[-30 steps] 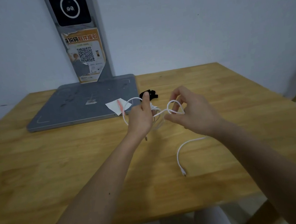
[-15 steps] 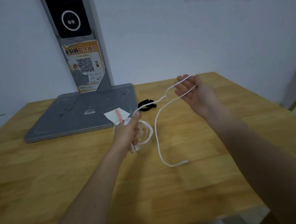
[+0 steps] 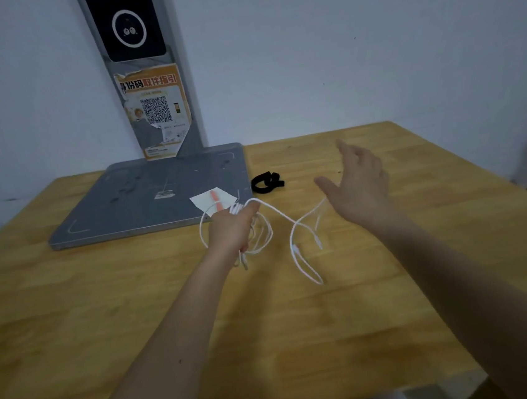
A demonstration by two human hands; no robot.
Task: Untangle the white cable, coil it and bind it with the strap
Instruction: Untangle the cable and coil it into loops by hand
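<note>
white cable [image 3: 276,212] is bunched in loops in the closed left hand [image 3: 231,228], which hides part of the coil; its thin free length trails rightward, blurred, under the open right hand [image 3: 359,182], fingers spread, holding nothing; black strap [image 3: 267,182] lies curled on the wooden table [image 3: 73,316] beyond

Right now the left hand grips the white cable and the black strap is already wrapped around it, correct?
Not quite. The head view shows the left hand gripping the white cable, but the black strap lies loose on the table, not wrapped around it.
</note>
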